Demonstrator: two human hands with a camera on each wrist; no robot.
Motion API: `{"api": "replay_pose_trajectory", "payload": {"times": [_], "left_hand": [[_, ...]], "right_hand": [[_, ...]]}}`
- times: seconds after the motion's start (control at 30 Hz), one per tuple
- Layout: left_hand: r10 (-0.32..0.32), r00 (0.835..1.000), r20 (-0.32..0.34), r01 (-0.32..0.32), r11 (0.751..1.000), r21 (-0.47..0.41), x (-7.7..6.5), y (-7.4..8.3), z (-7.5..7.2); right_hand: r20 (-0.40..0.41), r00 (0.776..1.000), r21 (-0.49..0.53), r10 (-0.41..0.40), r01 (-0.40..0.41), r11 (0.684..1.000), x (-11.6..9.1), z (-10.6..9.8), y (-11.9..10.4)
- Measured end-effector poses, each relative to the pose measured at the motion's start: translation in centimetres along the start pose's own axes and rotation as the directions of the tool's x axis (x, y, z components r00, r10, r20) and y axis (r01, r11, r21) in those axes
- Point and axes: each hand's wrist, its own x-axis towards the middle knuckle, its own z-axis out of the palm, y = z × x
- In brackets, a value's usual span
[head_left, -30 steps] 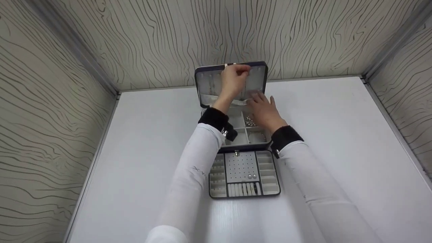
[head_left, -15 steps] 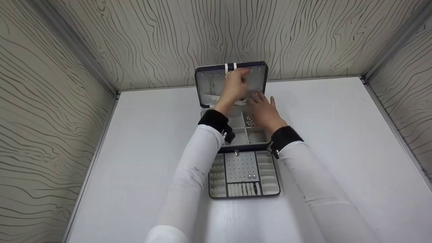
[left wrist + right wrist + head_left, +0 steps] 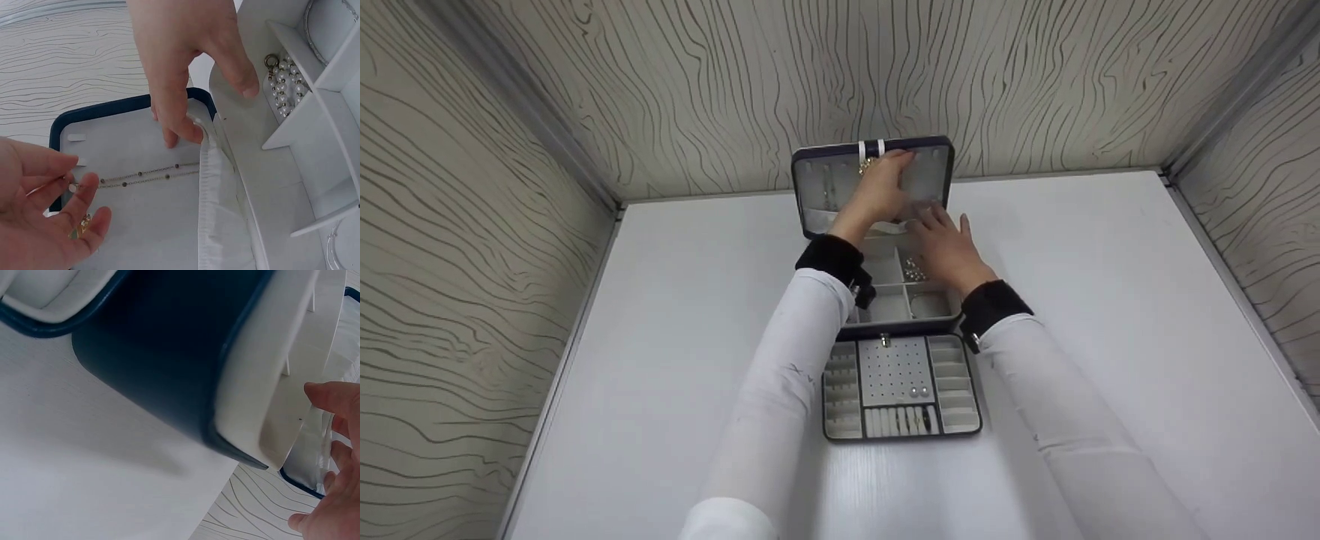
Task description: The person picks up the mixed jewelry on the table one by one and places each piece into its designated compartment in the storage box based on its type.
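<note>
The navy jewelry box stands with its lid (image 3: 814, 180) raised. My left hand (image 3: 879, 189) is at the upper inside of the lid; in the left wrist view its fingers pinch the end of a thin beaded chain necklace (image 3: 124, 184). The two strands run down to a white gathered pocket (image 3: 222, 230). At that pocket's edge the bent fingers of my right hand (image 3: 949, 247) touch the fabric, thumb spread apart over the box side. A gold ornament (image 3: 84, 224) shows beside my left fingers.
A pearl strand (image 3: 283, 87) lies in one box compartment, a bangle (image 3: 931, 301) in another. In front of the box lies a divided jewelry tray (image 3: 896, 367) with pearl studs (image 3: 919, 391) and several ring rolls. The patterned wall (image 3: 697, 97) rises close behind the lid.
My left hand has come down slightly from the lid's top edge, uncovering white bands there and the gold ornament. The right hand has stayed at the pocket.
</note>
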Motion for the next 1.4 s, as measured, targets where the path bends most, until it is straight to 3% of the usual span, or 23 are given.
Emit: {"api": "replay_pose_trajectory", "payload": {"times": [0.23, 0.33, 0.5, 0.63, 0.77, 0.93, 1.17, 1.4], "left_hand": [[-0.028, 0.999, -0.025, 0.026, 0.996, -0.081, -0.2, -0.3, 0.0], [-0.041, 0.999, -0.019, 0.039, 0.997, -0.068, -0.3, -0.1, -0.2], [-0.098, 0.995, 0.019, 0.097, 0.993, 0.064, -0.3, 0.5, -0.4], [-0.133, 0.99, 0.047, 0.12, 0.97, 0.21, -0.6, 0.7, -0.1], [-0.11, 0.993, 0.052, 0.092, 0.96, 0.266, -0.9, 0.4, 0.1], [-0.077, 0.994, 0.076, 0.057, 0.968, 0.245, -1.2, 0.0, 0.1], [-0.08, 0.989, 0.121, 0.053, 0.975, 0.214, -1.1, 0.0, 0.1], [-0.058, 0.978, 0.202, 0.01, 0.974, 0.228, -1.0, 0.0, 0.2]], "right_hand": [[-0.012, 1.0, 0.006, -0.008, 0.008, 1.0, 0.0, 0.0, 0.2], [-0.007, 1.0, 0.003, -0.009, 0.009, 1.0, 0.0, 0.1, 0.3], [0.016, 1.0, 0.0, 0.004, -0.004, 1.0, 0.2, 0.1, 0.3], [0.026, 1.0, 0.001, 0.01, -0.01, 1.0, 0.3, 0.1, 0.2], [0.012, 1.0, 0.006, 0.003, -0.003, 1.0, 0.3, 0.2, 0.2], [-0.014, 1.0, 0.023, -0.004, 0.005, 1.0, 0.3, 0.3, 0.2], [-0.02, 1.0, 0.013, -0.018, 0.019, 1.0, 0.3, 0.3, 0.4], [-0.038, 0.999, 0.018, -0.019, 0.02, 1.0, 0.3, 0.3, 0.3]]}}
